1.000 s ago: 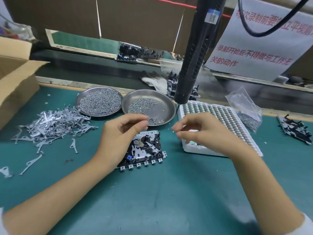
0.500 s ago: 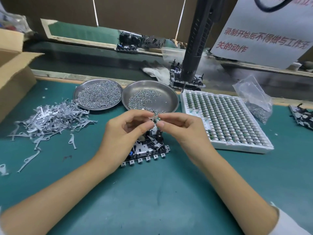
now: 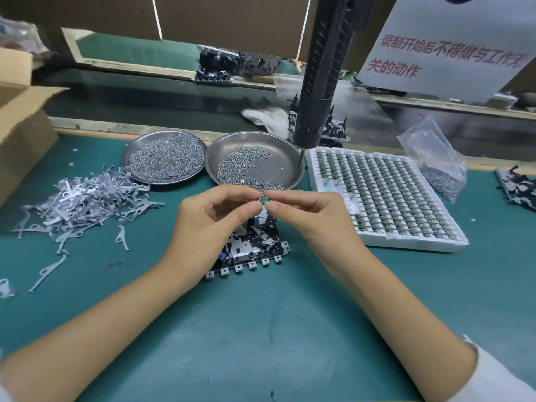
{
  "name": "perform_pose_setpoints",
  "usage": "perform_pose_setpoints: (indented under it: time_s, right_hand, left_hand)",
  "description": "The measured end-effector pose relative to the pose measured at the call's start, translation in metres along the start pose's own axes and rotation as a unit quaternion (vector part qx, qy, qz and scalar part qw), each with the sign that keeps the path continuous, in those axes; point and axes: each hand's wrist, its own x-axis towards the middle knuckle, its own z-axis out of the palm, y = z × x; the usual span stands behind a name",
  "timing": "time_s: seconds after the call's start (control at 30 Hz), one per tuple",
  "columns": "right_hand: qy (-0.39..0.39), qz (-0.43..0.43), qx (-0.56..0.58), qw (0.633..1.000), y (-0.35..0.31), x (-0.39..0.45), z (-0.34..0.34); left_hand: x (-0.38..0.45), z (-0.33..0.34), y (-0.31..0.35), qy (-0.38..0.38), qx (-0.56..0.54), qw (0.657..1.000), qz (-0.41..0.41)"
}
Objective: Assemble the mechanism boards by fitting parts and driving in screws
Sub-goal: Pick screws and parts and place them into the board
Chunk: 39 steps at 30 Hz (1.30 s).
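Pinching one small green part (image 3: 264, 199) between fingertips, both hands meet above the board (image 3: 251, 245): left hand (image 3: 214, 221) and right hand (image 3: 311, 224) each have thumb and forefinger closed on it, the other fingers loosely curled. Part: tiny, green with a metal glint, detail too small to tell; judged very light, rigid, easily dropped, best held by its edges at the fingertips. Board: black frame with bright metal plates, a blue piece at its near-left corner, and a row of square tabs along its near edge; lies flat at mid-counter, partly under the left hand. Judged light, stiff, with delicate levers; steady it by the frame edges. Supply: white tray (image 3: 412, 242) of like parts just right of the board; two pans of screws (image 3: 243, 166) toward the far edge; driver (image 3: 322, 82) hanging above.
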Motion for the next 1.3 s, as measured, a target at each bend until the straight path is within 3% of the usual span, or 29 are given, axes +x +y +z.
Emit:
perform_pose_setpoints:
  time_s: [0.27, 0.63, 0.87, 1.13, 1.3]
  right_hand:
    - [0.011, -0.013, -0.017, 1.0, 0.0, 0.0, -0.001]
    - [-0.043, -0.045, -0.064, 0.996, -0.003, -0.003, 0.0]
    - [-0.029, -0.061, -0.091, 0.994, -0.002, -0.005, 0.0]
    - [-0.01, -0.115, -0.159, 0.981, 0.002, -0.01, 0.004]
    - [-0.066, -0.17, -0.264, 0.947, 0.009, -0.013, 0.008]
  left_hand:
    - [0.0, 0.0, 0.001, -0.006, 0.007, 1.0, -0.013]
    - [0.003, -0.005, 0.002, -0.024, 0.061, 0.997, 0.05]
    - [0.006, -0.009, 0.003, -0.033, 0.065, 0.997, 0.027]
    - [0.002, -0.018, 0.012, -0.077, 0.231, 0.965, 0.099]
    - [-0.017, -0.035, 0.011, -0.05, 0.24, 0.965, 0.089]
